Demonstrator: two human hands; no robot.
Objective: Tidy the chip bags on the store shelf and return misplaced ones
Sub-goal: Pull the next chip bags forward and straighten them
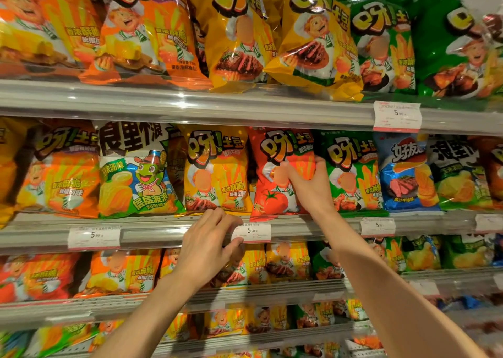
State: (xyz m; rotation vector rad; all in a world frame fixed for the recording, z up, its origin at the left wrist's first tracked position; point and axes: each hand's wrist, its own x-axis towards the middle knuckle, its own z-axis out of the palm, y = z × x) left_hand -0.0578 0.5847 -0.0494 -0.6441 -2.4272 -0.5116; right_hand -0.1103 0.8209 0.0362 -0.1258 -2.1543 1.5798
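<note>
A red tomato chip bag (272, 191) stands on the middle shelf between a yellow steak bag (217, 172) and a green bag (351, 172). My right hand (309, 183) grips the red bag's right side, thumb across its front. My left hand (209, 246) hovers at the shelf's front rail (163, 231), fingers curled near a white price tag (251, 232) and holding nothing. Left of the yellow bag stands a white and green frog bag (136, 172), then an orange bag (62, 175).
The top shelf carries orange (147, 31), yellow (239, 36) and green (386, 44) bags. A blue steak bag (405, 172) sits right of the green one. Lower shelves hold more mixed bags (122, 273). Price tags (397, 115) hang on the rails.
</note>
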